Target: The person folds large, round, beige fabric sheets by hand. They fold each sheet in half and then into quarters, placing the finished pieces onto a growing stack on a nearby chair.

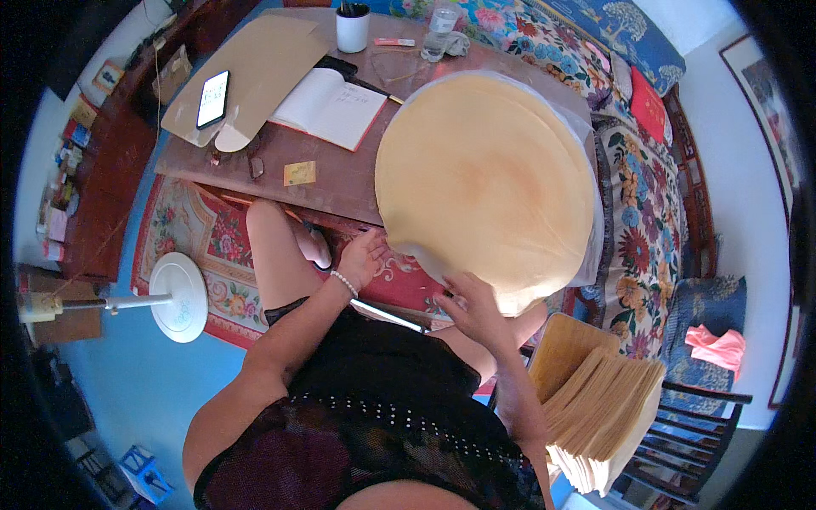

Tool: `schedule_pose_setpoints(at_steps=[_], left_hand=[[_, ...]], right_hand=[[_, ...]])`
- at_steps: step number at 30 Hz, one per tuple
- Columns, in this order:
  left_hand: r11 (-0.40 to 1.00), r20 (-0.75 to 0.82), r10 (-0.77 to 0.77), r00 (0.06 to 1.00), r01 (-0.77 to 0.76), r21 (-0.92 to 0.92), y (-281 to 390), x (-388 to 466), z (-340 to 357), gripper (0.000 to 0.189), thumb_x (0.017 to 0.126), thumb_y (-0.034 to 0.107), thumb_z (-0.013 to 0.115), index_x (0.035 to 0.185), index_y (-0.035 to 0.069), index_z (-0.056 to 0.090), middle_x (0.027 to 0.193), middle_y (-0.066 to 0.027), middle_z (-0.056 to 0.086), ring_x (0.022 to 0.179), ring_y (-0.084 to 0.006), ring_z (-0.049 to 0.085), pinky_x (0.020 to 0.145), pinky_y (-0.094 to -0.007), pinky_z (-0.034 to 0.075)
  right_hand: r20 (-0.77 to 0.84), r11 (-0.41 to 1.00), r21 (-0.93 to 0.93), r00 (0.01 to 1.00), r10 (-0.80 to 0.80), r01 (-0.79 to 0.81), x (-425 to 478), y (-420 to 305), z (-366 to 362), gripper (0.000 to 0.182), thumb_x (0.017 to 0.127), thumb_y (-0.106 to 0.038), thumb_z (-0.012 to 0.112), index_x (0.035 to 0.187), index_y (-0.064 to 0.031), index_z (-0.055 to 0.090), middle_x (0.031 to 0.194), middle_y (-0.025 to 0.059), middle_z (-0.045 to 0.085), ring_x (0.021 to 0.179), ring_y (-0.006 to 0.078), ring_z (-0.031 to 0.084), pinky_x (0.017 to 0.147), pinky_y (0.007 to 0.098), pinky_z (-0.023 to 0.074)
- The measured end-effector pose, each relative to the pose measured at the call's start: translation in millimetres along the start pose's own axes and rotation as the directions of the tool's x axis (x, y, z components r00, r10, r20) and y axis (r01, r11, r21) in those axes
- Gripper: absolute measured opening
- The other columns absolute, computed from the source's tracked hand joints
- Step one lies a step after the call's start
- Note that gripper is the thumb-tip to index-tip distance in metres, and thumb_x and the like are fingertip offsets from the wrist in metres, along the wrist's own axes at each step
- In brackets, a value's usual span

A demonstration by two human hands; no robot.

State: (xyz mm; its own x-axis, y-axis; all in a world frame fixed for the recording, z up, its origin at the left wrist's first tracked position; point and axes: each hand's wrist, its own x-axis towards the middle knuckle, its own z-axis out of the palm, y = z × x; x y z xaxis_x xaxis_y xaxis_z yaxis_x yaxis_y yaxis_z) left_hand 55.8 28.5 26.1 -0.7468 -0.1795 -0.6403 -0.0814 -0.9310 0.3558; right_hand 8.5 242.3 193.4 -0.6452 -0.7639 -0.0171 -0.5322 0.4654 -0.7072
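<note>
A large round stack of thin tan pancakes [491,178] lies on the brown table, its front edge hanging over the side nearest me. Beneath it, clear plastic sheeting [590,255] sticks out at the right. My right hand [472,309] is at the drooping front edge, thumb and fingers bent; whether they pinch the edge cannot be told. My left hand [363,258], with a white bead bracelet [344,282] at the wrist, is held by the table's front edge, palm up, fingers loosely apart and holding nothing. Folded tan pancakes [605,408] are stacked on a chair at my right.
On the table [255,185] are an open notebook [335,105], a phone [213,100] on cardboard [255,64], eyeglasses [256,167], a white cup [352,29] and a plastic bottle [438,35]. A white fan base [178,296] stands left; a floral sofa [641,210] is at right.
</note>
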Motion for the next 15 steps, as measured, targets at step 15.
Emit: schedule_pose_setpoints(at_steps=[15], left_hand=[[0.997,0.393,0.013,0.919,-0.041,0.062,37.8,-20.6,30.4,0.008,0.084,0.014,0.058,0.089,0.008,0.059,0.077,-0.0021,0.061,0.062,-0.0107,0.057,0.049,-0.0230,0.043]], right_hand=[[-0.180,0.996,-0.037,0.981,0.075,-0.083,109.0,-1.2,72.2,0.026,0.065,-0.018,0.069,0.066,-0.0024,0.048,0.064,0.0134,0.049,0.058,0.0286,0.049,0.051,0.0381,0.0379]])
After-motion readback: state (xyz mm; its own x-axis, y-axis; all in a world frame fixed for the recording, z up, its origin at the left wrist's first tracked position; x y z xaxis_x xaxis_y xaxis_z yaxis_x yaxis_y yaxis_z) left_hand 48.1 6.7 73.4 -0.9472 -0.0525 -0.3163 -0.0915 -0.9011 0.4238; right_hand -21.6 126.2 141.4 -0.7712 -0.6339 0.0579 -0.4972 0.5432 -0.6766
